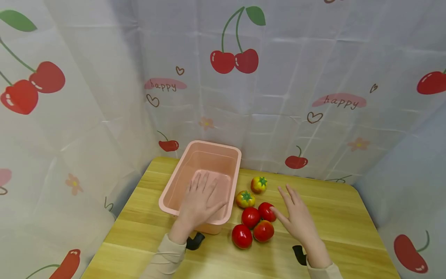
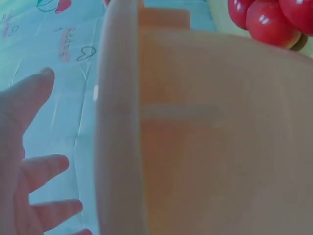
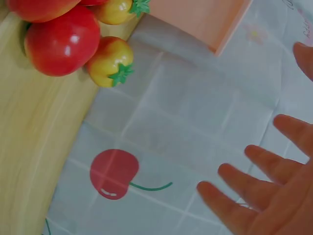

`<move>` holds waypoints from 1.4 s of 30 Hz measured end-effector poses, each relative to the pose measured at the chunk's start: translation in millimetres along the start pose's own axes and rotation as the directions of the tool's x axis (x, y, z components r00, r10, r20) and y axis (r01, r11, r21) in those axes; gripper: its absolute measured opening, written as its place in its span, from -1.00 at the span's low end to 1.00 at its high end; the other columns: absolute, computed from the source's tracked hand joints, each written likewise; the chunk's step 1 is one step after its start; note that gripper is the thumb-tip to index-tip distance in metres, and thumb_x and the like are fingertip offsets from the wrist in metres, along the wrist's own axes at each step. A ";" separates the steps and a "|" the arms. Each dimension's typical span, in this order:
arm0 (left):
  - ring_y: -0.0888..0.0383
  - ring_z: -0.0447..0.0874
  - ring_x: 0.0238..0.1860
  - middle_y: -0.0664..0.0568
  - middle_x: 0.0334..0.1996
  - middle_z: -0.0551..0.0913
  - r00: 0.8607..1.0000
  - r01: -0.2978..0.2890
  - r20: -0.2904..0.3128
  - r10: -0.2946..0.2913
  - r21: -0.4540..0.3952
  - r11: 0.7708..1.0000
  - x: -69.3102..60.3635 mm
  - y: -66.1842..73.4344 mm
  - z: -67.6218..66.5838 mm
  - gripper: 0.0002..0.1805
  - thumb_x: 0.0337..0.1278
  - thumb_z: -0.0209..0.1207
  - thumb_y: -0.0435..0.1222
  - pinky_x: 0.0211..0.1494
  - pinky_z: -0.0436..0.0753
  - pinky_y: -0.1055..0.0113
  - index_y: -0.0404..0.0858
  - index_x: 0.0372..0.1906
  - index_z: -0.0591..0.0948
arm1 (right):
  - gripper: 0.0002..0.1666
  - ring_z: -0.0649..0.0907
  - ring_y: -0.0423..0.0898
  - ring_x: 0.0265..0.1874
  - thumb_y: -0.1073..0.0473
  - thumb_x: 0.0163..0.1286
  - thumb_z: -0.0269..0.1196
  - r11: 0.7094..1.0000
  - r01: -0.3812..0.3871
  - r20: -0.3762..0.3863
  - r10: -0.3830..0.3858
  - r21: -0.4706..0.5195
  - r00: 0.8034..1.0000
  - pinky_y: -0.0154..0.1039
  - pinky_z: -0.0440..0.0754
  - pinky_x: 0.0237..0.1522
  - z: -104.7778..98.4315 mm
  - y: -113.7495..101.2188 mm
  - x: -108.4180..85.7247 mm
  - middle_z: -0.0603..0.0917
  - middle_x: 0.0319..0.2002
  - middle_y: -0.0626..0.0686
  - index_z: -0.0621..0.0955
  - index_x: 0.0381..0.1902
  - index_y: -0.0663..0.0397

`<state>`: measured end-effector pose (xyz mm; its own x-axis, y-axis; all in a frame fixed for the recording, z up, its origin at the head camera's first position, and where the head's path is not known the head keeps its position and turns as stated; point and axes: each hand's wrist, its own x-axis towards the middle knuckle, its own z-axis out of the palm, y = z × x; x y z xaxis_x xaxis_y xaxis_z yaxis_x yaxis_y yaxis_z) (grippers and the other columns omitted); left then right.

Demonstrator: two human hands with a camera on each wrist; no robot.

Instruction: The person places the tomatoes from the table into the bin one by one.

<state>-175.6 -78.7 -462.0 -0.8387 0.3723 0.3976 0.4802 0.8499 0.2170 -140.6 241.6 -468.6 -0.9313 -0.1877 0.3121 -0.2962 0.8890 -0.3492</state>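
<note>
My left hand (image 1: pixel 198 203) is over the near part of a pink plastic tub (image 1: pixel 238 166), its fingers extended and spread. In the left wrist view the tub's pale rim (image 2: pixel 119 122) runs beside the fingers, which hold nothing. My right hand (image 1: pixel 299 221), also with spread fingers and nothing in it, hovers just right of a group of fruits. Several glossy red round fruits (image 1: pixel 251 217) lie close together on the table. Behind them are two yellow-red fruits with green leafy tops, one nearer (image 1: pixel 245 200) and one farther back (image 1: pixel 258 186).
The fruits and tub stand on a light wood-grain table (image 1: pixel 334 217). A white curtain (image 1: pixel 271 104) printed with cherries and hearts hangs behind the table and at both sides. A black strap (image 1: pixel 195 241) shows at the left wrist, another (image 1: pixel 299 255) at the right.
</note>
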 end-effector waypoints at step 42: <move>-0.06 0.35 0.24 -0.11 0.20 0.47 0.774 0.189 -0.388 -0.501 -0.613 0.767 -61.3 -92.0 -1.8 -0.66 -0.06 0.36 -0.36 0.13 0.41 0.27 -0.31 -0.08 0.68 | -0.28 0.30 0.20 0.19 -0.02 0.30 0.24 0.814 -0.260 -0.031 0.322 0.520 0.946 0.17 0.30 0.16 84.9 80.2 -2.5 0.32 0.24 0.30 0.31 0.29 0.24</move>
<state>-167.9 -180.4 -504.7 -0.7897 -0.2819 0.5449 0.3675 0.4938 0.7881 -180.0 278.0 -572.4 -0.9702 0.1211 0.2100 -0.1093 0.5548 -0.8248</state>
